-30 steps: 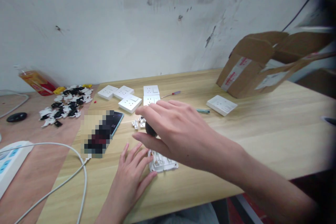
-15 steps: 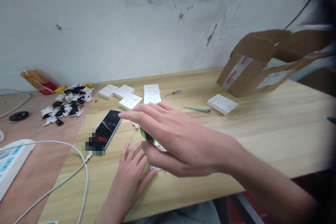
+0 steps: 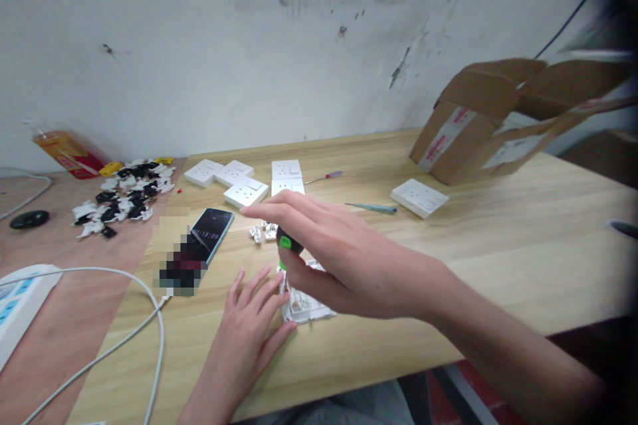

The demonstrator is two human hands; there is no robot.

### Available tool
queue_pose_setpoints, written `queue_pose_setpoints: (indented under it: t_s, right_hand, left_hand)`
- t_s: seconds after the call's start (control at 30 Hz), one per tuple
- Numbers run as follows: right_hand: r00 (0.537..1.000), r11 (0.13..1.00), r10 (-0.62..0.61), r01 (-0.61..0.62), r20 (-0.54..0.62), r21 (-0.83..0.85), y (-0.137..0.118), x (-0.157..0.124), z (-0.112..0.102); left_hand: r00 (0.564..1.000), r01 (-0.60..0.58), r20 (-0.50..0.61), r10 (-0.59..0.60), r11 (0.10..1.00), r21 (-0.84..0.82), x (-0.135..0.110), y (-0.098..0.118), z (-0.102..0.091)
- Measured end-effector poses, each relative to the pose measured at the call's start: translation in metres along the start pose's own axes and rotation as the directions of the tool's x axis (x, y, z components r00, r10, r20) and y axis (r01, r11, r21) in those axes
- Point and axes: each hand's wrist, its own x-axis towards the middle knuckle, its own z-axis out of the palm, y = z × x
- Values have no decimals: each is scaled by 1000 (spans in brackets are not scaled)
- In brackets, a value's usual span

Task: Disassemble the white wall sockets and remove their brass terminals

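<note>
A stained pale wall [image 3: 199, 73] backs a wood-grain counter [image 3: 478, 265], where two hands work over an opened white housing [image 3: 313, 305].
The right hand [image 3: 343, 252] has its grip closed about a black-and-green handle [image 3: 290, 241] above the housing's left part – whether its lower end touches anything inside, I cannot tell. The left hand's [image 3: 255, 325] grip is loose, fingers spread, fingertips and thumb against the housing's left edge. The housing lies on the counter near the front, with small white parts [image 3: 256, 234] just beyond – and, farther back, white socket panels [image 3: 246, 192]. A phone [image 3: 214, 232] lies to the left.
</note>
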Motion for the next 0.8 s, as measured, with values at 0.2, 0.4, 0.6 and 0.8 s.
queue_pose_setpoints:
  t_s: [0.2, 0.4, 0.6, 0.8]
  right_hand:
    - [990, 964, 127, -138, -60, -227, 1, 0, 0]
    - [998, 998, 19, -16, 55, -55, -1, 1, -6]
    - [997, 990, 48, -41, 52, -133, -11, 5, -2]
    - [988, 964, 153, -148, 9, -219, -6, 8, -2]
  left_hand:
    - [999, 13, 37, -12, 1000, -22, 2, 2, -4]
    - [999, 14, 29, -14, 1000, 1, 1, 1, -2]
    - [999, -26, 42, 25, 999, 33, -1, -1, -1]
    - [1000, 8, 20, -8, 1000, 4, 1, 1, -2]
